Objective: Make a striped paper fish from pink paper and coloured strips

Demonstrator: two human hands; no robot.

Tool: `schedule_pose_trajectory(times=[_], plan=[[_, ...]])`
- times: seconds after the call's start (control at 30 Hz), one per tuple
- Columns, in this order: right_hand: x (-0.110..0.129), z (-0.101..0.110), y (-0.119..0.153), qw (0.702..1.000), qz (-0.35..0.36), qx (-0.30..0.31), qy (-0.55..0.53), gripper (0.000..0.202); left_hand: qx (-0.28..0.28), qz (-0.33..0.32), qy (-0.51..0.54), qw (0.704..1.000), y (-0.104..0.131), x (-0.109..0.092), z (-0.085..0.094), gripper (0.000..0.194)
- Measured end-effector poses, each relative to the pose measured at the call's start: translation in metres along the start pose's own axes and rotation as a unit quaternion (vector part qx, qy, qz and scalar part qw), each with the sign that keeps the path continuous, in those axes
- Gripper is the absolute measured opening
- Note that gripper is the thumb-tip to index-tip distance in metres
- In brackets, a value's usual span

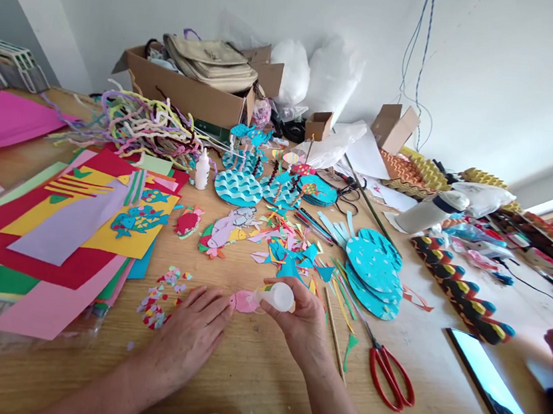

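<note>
Head view, left to right: a loose scatter of small multicoloured paper hearts (150, 318) on the light wood-grain bench (244, 391), just beside the left grip (194, 321), a bare hand laid palm down. Fingers out fairly straight, not wrapped around anything; fingertips at the left end of a small pink paper fish (243, 302). Fish: flat cutout, rounded body, small dark eye dot at left. Lies flat on bench, between the two hands. Head points left, toward left fingertips; long axis roughly left-right. Right end partly covered by bottle, tail shape can't be told.

Next, white plastic squeeze bottle (281, 297), round base facing camera, held tilted over fish's right part. Narrow end points left and down toward fish; tip contact can't be told. Right grip (303, 324) closed around bottle, thumb on near side, index finger on far side.

Further right: thin tan wooden stick (334, 335), then red-handled metal scissors (390, 380), blades pointing away, handles near.
</note>
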State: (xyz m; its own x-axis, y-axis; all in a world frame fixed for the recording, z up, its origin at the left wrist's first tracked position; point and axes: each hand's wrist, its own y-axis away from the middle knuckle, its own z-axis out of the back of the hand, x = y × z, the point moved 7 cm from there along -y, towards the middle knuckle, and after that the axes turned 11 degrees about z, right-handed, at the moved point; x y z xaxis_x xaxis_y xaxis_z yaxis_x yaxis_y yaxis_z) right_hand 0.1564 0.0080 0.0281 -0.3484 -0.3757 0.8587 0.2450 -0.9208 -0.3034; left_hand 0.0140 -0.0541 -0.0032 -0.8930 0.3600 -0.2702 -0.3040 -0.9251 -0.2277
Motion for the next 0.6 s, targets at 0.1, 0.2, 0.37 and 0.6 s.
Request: schedule_pose_trajectory(times=[0.1, 0.2, 0.37, 0.6], plan=[[-0.003, 0.003, 0.002, 1.0, -0.007, 0.0, 0.002, 0.018, -0.006, -0.002, -0.002, 1.0, 0.0, 0.0, 0.0, 0.035], [-0.003, 0.002, 0.0, 1.0, -0.002, -0.005, 0.009, 0.017, -0.01, -0.005, -0.004, 1.0, 0.001, 0.0, 0.0, 0.034], [0.005, -0.005, -0.003, 1.0, 0.026, -0.002, 0.005, 0.017, -0.013, -0.008, -0.012, 1.0, 0.001, -0.001, 0.001, 0.032], [0.009, 0.002, 0.0, 0.999, 0.026, -0.001, 0.032, 0.014, -0.022, -0.011, -0.011, 1.0, 0.001, -0.002, 0.002, 0.032]])
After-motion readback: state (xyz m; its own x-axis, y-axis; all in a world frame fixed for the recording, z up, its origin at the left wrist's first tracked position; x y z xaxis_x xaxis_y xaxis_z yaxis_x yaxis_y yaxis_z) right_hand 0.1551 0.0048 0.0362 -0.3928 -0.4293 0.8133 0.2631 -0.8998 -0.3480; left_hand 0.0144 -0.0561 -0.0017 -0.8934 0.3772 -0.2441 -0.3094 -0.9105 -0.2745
